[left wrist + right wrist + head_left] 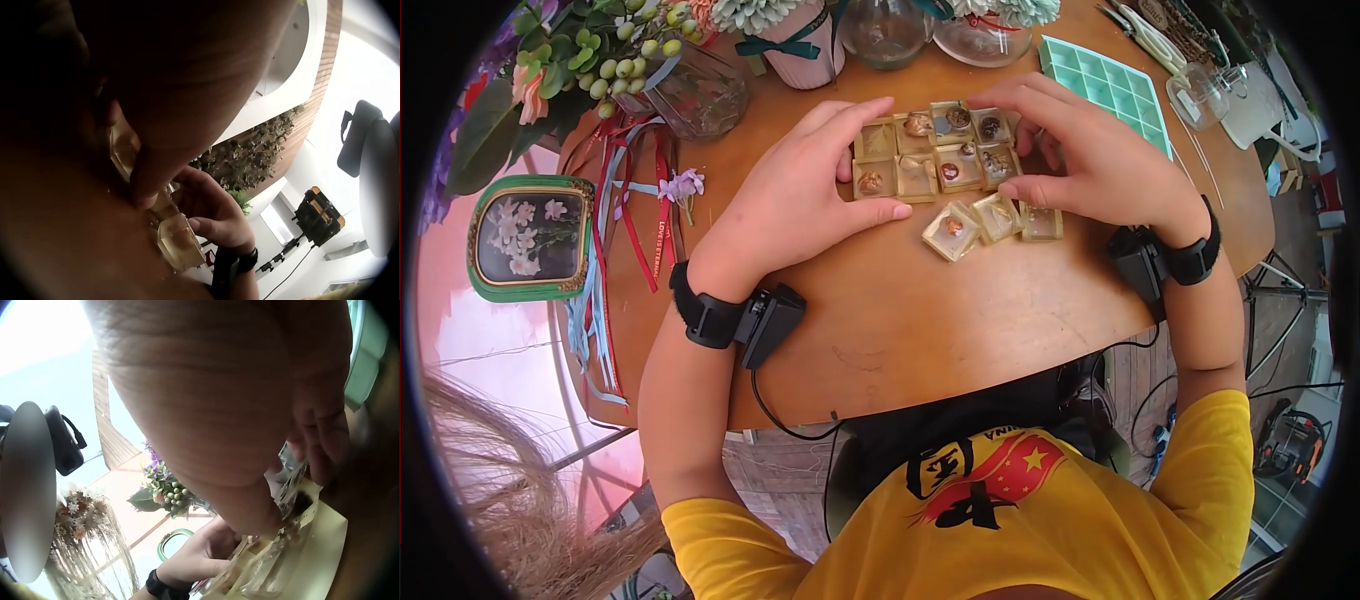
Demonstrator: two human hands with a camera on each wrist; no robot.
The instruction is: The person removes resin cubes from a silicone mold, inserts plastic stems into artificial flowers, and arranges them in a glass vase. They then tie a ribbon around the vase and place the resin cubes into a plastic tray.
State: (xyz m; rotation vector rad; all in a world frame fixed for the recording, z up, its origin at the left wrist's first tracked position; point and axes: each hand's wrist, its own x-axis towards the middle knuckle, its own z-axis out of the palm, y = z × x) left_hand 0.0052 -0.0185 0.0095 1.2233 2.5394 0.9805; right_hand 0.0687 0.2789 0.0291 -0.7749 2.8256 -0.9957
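Note:
Several small clear square boxes (917,178) stand in two close rows on the wooden table. Most contain small brown, white or dark pieces resembling shells or stones. My left hand (805,180) holds the left end of this block, index finger along the far edge and thumb along the near edge. At the other end my right hand (1095,150) grips it, thumb at the near corner and bent fingers at the far side. Three more boxes, one with an orange-brown piece (952,230), lie nearer my body. In the right wrist view, box walls (312,556) show below the right hand.
A mint-green compartment tray (1108,85) lies behind my right hand. Glass vases (690,95) and a pink flower pot (800,50) stand along the back. Ribbons (625,200) and a green-framed flower picture (530,238) are at the left. Tools (1150,35) lie far right.

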